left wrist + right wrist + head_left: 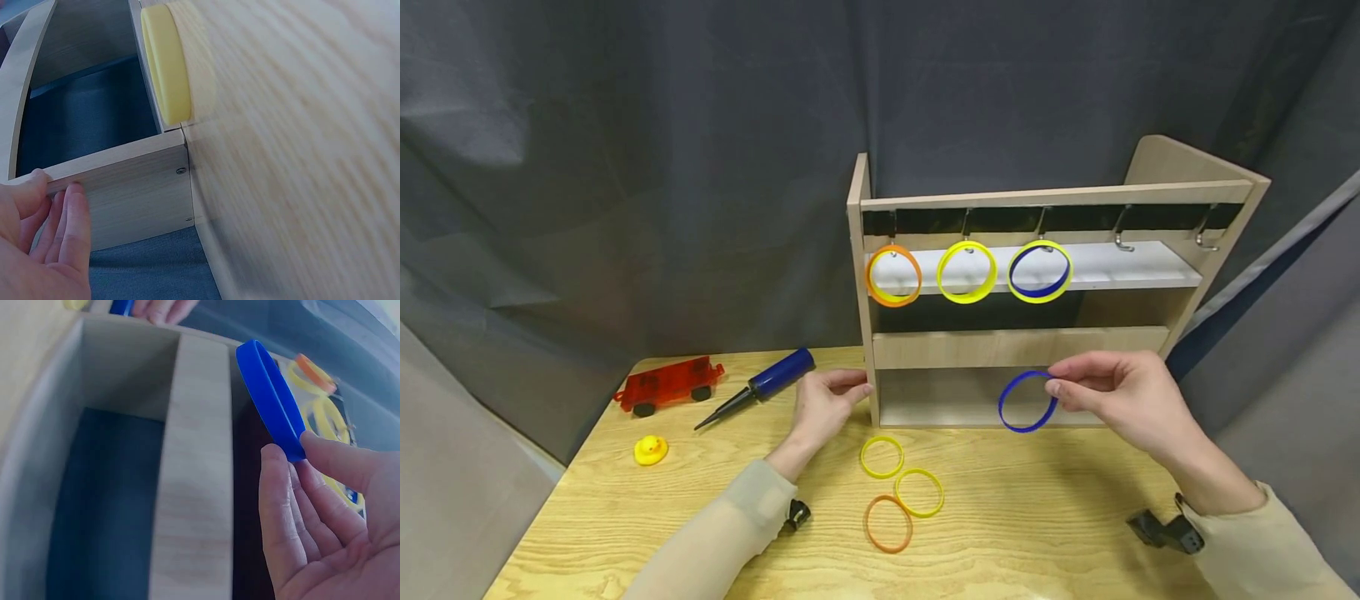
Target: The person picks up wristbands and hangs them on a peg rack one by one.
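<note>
Between thumb and fingertips, my right hand (1120, 396) pinches a blue silicone wristband (1002, 406) in front of the shelf's lower part. The right wrist view shows that blue band (265, 394) from the side, tilted. My left hand (827, 408) holds the front edge of the wooden shelf's (863, 317) left side panel, thumb on one face and fingers on the other (69, 231). From the shelf's hooks hang an orange band (916, 287) with yellow inside it, a yellow band (942, 279), and a yellow band (1070, 271) with blue inside it. Two hooks on the right (1122, 233) carry no band.
Two yellow bands (863, 467) and an orange band (868, 533) lie on the wooden table (1000, 533) before the shelf. At the left are a red toy wagon (662, 385), a blue hand pump (782, 375) and a yellow rubber duck (651, 450). Grey curtains (700, 167) hang behind.
</note>
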A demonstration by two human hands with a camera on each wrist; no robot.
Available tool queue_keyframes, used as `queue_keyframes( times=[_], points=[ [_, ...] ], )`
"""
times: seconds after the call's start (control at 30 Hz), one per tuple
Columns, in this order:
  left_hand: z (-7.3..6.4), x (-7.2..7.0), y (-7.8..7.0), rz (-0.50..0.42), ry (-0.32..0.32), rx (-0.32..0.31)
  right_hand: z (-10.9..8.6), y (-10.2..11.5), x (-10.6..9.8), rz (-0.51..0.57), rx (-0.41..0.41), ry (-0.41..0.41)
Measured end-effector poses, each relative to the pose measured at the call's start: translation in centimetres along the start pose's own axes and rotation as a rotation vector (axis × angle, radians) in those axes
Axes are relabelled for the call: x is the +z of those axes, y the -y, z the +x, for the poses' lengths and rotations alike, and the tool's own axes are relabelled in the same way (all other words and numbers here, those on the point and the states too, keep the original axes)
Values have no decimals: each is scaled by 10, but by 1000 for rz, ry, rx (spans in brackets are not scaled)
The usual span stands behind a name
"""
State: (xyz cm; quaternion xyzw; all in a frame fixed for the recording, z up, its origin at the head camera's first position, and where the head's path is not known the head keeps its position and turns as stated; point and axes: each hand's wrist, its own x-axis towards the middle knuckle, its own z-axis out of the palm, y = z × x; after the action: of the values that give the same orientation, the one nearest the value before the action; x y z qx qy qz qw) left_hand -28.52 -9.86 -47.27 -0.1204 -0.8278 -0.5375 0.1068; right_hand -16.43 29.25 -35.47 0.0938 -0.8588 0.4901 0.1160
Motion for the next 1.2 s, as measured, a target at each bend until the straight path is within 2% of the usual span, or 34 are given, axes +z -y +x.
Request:
queue_keyframes(
  times=[0.1,0.4,0.57,0.73,0.83,1.07,1.2],
  points=[
    [0,0,0,-4,0,-5,1,3,-11,36,-20,-52],
    [0,-1,0,-8,-3,-9,7,13,-35,336,-72,-161],
    [0,0,0,-3,-2,-4,14,20,-44,533,-150,-263],
    [0,0,-1,-2,-3,-3,23,26,-52,667,-232,-341],
    [0,0,-1,-7,-2,-2,27,27,-57,732,-235,-396],
    [0,-1,-3,-12,0,4,37,28,-69,863,-168,-539],
    [-1,-1,-3,-10,2,-3,43,27,-71,949,-155,-586]
  ],
)
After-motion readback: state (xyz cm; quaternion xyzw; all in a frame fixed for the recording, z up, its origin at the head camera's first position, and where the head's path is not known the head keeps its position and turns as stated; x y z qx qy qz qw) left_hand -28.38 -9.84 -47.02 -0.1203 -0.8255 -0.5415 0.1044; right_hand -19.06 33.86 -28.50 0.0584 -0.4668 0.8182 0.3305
